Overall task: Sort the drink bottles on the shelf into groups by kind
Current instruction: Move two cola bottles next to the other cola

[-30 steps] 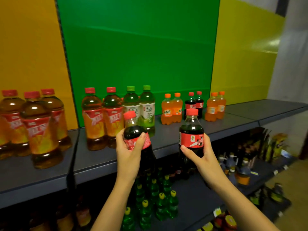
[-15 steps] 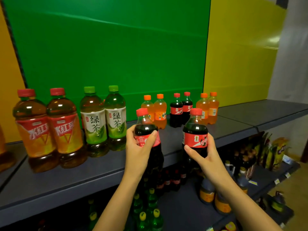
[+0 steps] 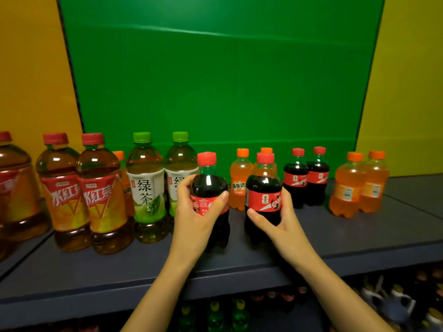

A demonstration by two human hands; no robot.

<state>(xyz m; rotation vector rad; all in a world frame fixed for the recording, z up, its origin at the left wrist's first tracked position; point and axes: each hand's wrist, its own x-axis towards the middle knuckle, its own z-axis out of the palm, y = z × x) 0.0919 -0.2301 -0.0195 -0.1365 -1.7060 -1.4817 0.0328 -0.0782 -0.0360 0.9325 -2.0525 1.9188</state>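
Note:
My left hand (image 3: 194, 218) grips a small cola bottle (image 3: 209, 185) with a red cap, and my right hand (image 3: 275, 220) grips a second cola bottle (image 3: 263, 188). Both are held upright over the grey shelf (image 3: 347, 238), just in front of two orange soda bottles (image 3: 239, 180). Two more cola bottles (image 3: 305, 178) stand at the back right, with another pair of orange sodas (image 3: 359, 185) beyond them. Two green tea bottles (image 3: 146, 188) and several red-capped iced tea bottles (image 3: 84, 195) stand to the left.
A small orange soda (image 3: 119, 155) peeks out behind the iced teas. Green, orange and yellow panels back the shelf. Lower shelves hold green bottles (image 3: 215, 317) and other goods (image 3: 393, 300). Bare shelf surface lies along the front edge and far right.
Both hands have carried the cola bottles up and forward from below the shelf edge to over the shelf surface. The view has shifted closer and leftward.

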